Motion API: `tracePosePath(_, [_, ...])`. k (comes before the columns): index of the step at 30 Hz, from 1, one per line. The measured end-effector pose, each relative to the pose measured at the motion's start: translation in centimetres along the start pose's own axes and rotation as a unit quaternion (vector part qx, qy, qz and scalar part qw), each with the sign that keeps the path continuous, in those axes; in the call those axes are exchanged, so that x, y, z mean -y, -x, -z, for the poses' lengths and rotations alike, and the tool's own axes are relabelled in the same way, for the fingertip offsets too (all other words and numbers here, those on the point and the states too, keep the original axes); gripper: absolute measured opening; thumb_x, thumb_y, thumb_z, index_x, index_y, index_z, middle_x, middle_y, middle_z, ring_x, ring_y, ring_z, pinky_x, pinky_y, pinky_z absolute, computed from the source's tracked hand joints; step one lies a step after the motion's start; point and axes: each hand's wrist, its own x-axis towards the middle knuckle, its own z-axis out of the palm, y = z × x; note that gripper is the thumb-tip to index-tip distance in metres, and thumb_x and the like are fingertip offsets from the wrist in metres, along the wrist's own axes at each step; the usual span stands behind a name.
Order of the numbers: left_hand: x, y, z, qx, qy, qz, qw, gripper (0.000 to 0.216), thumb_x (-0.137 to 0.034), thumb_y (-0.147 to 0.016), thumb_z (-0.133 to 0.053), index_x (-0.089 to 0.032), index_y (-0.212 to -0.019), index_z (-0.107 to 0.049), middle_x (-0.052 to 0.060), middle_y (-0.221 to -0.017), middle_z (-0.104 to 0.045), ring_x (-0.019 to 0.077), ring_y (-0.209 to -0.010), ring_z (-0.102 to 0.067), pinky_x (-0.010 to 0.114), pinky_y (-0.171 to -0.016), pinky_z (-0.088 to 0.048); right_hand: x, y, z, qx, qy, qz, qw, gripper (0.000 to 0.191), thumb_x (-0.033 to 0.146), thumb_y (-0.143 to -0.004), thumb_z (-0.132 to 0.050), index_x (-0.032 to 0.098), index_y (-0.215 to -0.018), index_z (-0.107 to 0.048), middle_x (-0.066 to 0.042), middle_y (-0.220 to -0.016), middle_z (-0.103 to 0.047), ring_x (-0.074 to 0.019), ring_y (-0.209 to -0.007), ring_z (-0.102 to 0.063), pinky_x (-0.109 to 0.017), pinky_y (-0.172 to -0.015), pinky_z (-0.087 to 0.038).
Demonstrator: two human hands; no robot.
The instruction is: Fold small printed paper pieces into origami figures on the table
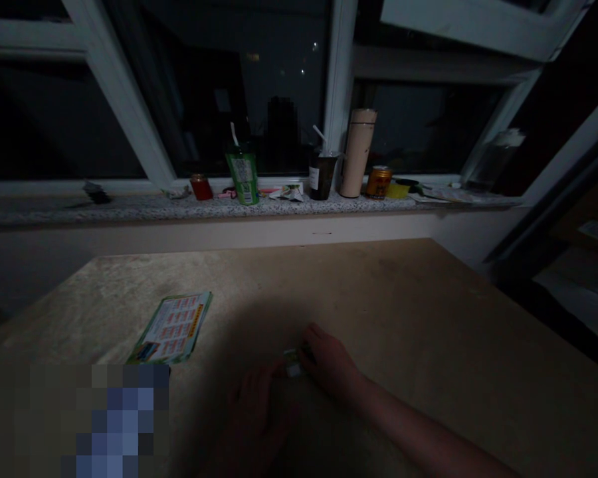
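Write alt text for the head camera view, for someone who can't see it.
In dim light, a right hand appears to touch a small item on a tabletop, the left hand close beside it. A printed sheet lies farther left; behind, a speckled sill below dark windows holds a green cup, a tall flask and other containers.

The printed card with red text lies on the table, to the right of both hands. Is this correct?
The side is wrong: in the head view, the printed card lies on the table, left of both the left hand and the right hand.
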Motion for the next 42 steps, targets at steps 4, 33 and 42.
tracePosePath(4, [0.0,-0.1,0.3,0.019,-0.018,-0.005,1.0,0.041,-0.028,-0.088,-0.047,-0.023,-0.128,-0.048,0.007,-0.126,-0.056,0.0259,-0.117,-0.05,0.049,-0.098,-0.039,0.1,0.0,-0.1,0.0,0.013,-0.005,1.0,0.013,0.015,-0.086,-0.051,0.017,-0.097,-0.056,-0.006,-0.1,-0.057,-0.0147,-0.077,-0.058,-0.023,-0.064,-0.04])
tracePosePath(33, [0.7,0.0,0.1,-0.002,-0.255,-0.173,0.951,0.063,-0.039,-0.088,-0.051,-0.022,-0.145,-0.03,0.005,-0.148,-0.034,0.0302,-0.13,-0.038,0.049,-0.102,-0.034,-1.0,1.3,0.9,-0.115,-0.03,0.043,0.992,0.025,0.017,-0.084,-0.057,0.018,-0.11,-0.058,-0.011,-0.113,-0.06,-0.0231,-0.106,-0.055,-0.038,-0.092,-0.043])
tracePosePath(42, [1.0,0.0,-0.1,-0.017,-0.248,-0.189,0.95,0.059,-0.047,-0.09,-0.047,-0.023,-0.142,-0.036,0.007,-0.145,-0.039,0.0317,-0.127,-0.042,0.05,-0.1,-0.036,-1.2,6.0,3.4,0.081,0.038,0.166,0.982,0.055,0.031,-0.09,-0.052,0.022,-0.142,-0.036,-0.007,-0.143,-0.044,-0.0218,-0.133,-0.036,-0.046,-0.114,-0.018])
